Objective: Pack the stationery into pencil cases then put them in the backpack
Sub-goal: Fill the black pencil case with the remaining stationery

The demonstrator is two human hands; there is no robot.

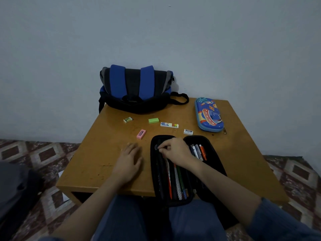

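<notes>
My right hand [175, 150] pinches a small dark item [156, 147] (I can't tell what) inside the open black pencil case [215, 160]. My left hand [129, 160] lies flat on the surface [97, 153], fingers straight, nearest the pink eraser [141, 134] just beyond it.

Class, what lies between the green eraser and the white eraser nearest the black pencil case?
The long white eraser with a cartoon print, shown in the head view.
</notes>
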